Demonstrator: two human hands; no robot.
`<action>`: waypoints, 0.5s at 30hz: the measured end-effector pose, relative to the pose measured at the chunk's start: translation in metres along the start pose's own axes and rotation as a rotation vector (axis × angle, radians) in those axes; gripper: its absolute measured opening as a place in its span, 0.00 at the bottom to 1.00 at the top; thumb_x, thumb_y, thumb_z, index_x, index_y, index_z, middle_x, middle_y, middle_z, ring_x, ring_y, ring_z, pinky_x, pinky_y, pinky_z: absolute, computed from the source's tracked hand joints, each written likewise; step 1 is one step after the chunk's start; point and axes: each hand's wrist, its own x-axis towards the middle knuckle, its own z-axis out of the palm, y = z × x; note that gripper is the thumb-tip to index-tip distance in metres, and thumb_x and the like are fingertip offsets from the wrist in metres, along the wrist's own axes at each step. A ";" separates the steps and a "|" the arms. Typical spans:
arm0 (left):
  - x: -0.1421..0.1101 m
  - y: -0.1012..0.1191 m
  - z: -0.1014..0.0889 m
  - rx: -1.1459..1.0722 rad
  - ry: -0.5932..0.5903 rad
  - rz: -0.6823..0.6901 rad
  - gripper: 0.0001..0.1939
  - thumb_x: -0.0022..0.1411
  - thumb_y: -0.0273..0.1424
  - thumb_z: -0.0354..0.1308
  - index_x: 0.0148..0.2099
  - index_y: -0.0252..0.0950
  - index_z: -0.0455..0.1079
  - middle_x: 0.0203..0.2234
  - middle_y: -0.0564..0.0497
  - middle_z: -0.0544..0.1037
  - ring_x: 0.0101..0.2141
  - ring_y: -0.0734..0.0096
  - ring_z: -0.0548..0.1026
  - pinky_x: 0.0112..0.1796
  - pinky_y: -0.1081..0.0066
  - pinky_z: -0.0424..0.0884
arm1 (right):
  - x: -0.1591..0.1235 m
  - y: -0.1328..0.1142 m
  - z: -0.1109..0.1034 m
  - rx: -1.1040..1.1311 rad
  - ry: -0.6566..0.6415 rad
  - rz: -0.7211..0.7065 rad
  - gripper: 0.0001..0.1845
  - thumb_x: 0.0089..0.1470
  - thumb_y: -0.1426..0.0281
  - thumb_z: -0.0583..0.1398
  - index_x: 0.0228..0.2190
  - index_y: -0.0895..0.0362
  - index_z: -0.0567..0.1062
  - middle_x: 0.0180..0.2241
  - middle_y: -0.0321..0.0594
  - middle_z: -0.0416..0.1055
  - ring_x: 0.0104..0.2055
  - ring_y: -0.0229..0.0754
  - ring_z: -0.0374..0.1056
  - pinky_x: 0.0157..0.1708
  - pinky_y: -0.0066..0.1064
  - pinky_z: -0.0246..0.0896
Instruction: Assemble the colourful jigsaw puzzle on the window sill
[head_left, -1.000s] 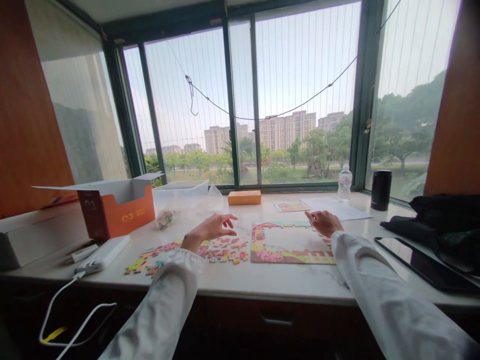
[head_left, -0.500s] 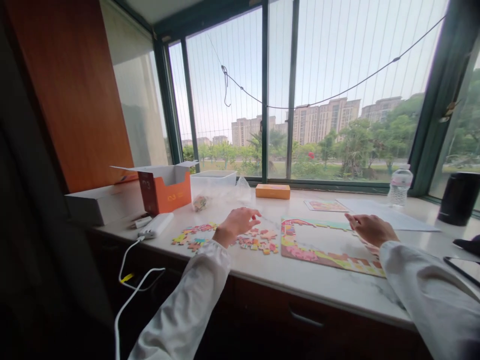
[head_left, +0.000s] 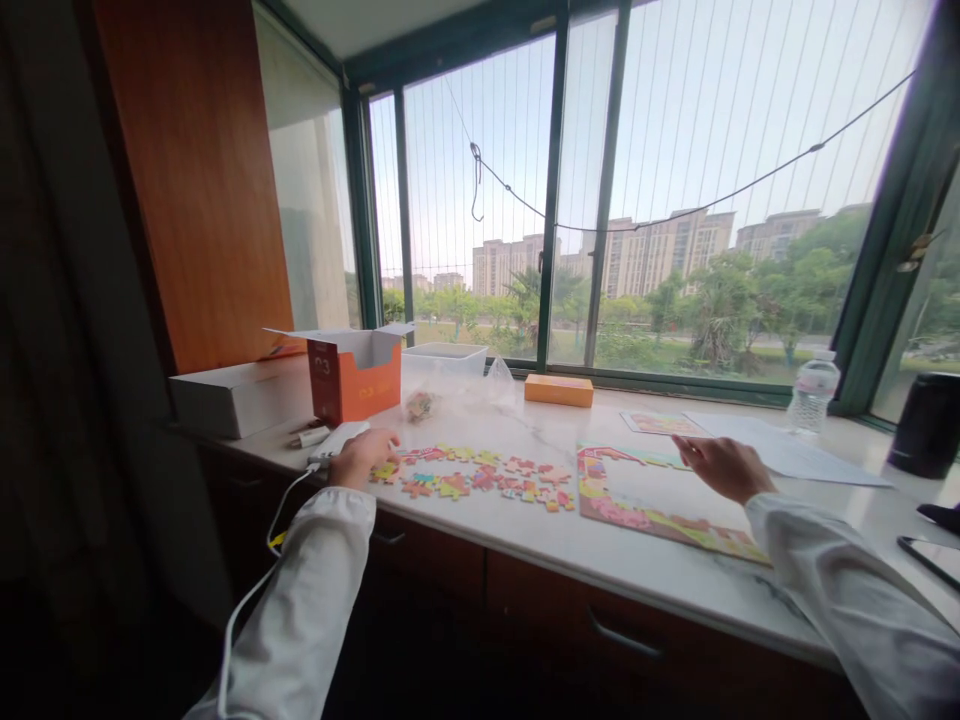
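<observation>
My left hand (head_left: 364,457) is low over the left end of the loose puzzle pieces (head_left: 480,475), beside a white power strip (head_left: 346,440). Its fingers reach out to the right and look apart, with nothing visible in them. Over the right part of a partly filled jigsaw board (head_left: 615,512) hovers my right hand (head_left: 724,466), fingers pointing left and loosely bent, no piece showing. Pieces line the board's border in pink, green and brown, around a pale bare middle. My right hand and sleeve hide its right side.
An orange box (head_left: 356,380) with raised flaps stands at the left by a white box (head_left: 240,400). Behind are a clear plastic tub (head_left: 446,358), a small orange box (head_left: 559,390), a picture card (head_left: 660,424), paper (head_left: 795,450), a bottle (head_left: 814,392) and a black cup (head_left: 926,425).
My left hand has moved left, from over the middle of the loose pieces to their left end. My right hand stays above the board, shifted slightly. The view has turned a little left.
</observation>
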 end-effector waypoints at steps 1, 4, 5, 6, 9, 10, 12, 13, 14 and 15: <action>0.003 -0.006 0.001 -0.020 -0.018 0.004 0.18 0.48 0.32 0.66 0.43 0.36 0.76 0.37 0.44 0.81 0.39 0.52 0.78 0.39 0.61 0.71 | -0.002 -0.022 -0.006 -0.029 0.026 -0.090 0.31 0.64 0.52 0.43 0.28 0.52 0.79 0.30 0.45 0.78 0.34 0.48 0.73 0.32 0.33 0.53; 0.013 -0.019 0.005 -0.074 -0.057 0.027 0.17 0.43 0.32 0.68 0.39 0.37 0.76 0.37 0.44 0.81 0.37 0.54 0.79 0.38 0.63 0.72 | -0.007 -0.106 -0.020 -0.055 0.034 -0.390 0.33 0.66 0.54 0.41 0.28 0.54 0.79 0.29 0.45 0.78 0.33 0.45 0.74 0.32 0.31 0.53; 0.016 -0.022 0.006 -0.098 -0.066 0.032 0.17 0.41 0.32 0.69 0.38 0.37 0.76 0.37 0.44 0.81 0.36 0.54 0.79 0.38 0.63 0.72 | -0.008 -0.137 -0.024 -0.052 0.036 -0.460 0.34 0.67 0.55 0.40 0.27 0.54 0.79 0.29 0.45 0.78 0.32 0.44 0.74 0.33 0.30 0.53; 0.019 -0.024 0.008 -0.123 -0.074 0.035 0.17 0.40 0.32 0.69 0.37 0.36 0.75 0.37 0.44 0.81 0.36 0.54 0.79 0.38 0.62 0.72 | -0.010 -0.168 -0.027 -0.045 0.041 -0.516 0.34 0.67 0.56 0.40 0.27 0.55 0.79 0.28 0.45 0.78 0.32 0.43 0.73 0.33 0.30 0.53; 0.023 -0.027 0.010 -0.196 -0.099 0.050 0.17 0.39 0.31 0.69 0.35 0.36 0.73 0.35 0.44 0.81 0.36 0.54 0.79 0.37 0.62 0.73 | -0.014 -0.252 -0.030 0.034 0.042 -0.657 0.32 0.67 0.57 0.41 0.29 0.55 0.79 0.30 0.45 0.79 0.32 0.42 0.73 0.34 0.30 0.54; 0.022 -0.027 0.010 -0.220 -0.101 0.061 0.17 0.39 0.31 0.69 0.35 0.36 0.73 0.35 0.44 0.81 0.36 0.54 0.79 0.36 0.63 0.72 | -0.014 -0.276 -0.030 0.071 0.041 -0.686 0.31 0.67 0.58 0.42 0.30 0.55 0.79 0.30 0.46 0.79 0.33 0.42 0.73 0.34 0.31 0.54; 0.019 -0.025 0.010 -0.266 -0.095 0.085 0.18 0.40 0.29 0.68 0.37 0.36 0.71 0.35 0.46 0.81 0.35 0.56 0.79 0.34 0.65 0.72 | -0.012 -0.318 -0.027 0.175 0.027 -0.717 0.30 0.67 0.58 0.43 0.30 0.54 0.79 0.33 0.45 0.79 0.35 0.43 0.73 0.35 0.32 0.54; 0.016 -0.024 0.010 -0.289 -0.087 0.091 0.19 0.41 0.28 0.67 0.38 0.36 0.70 0.34 0.46 0.81 0.34 0.57 0.79 0.33 0.66 0.72 | -0.010 -0.336 -0.024 0.240 0.008 -0.734 0.28 0.67 0.57 0.44 0.31 0.53 0.79 0.34 0.44 0.79 0.36 0.43 0.73 0.36 0.32 0.55; 0.013 -0.023 0.011 -0.308 -0.073 0.090 0.19 0.42 0.27 0.66 0.39 0.37 0.69 0.34 0.47 0.81 0.33 0.59 0.79 0.32 0.68 0.71 | -0.006 -0.352 -0.021 0.310 -0.005 -0.732 0.25 0.66 0.56 0.46 0.33 0.52 0.79 0.36 0.42 0.79 0.37 0.43 0.73 0.36 0.32 0.55; 0.010 -0.021 0.012 -0.322 -0.057 0.083 0.19 0.42 0.26 0.66 0.40 0.37 0.68 0.34 0.47 0.81 0.32 0.61 0.79 0.30 0.69 0.71 | -0.002 -0.367 -0.018 0.379 -0.018 -0.700 0.21 0.64 0.55 0.49 0.37 0.50 0.78 0.39 0.40 0.78 0.39 0.44 0.73 0.38 0.33 0.56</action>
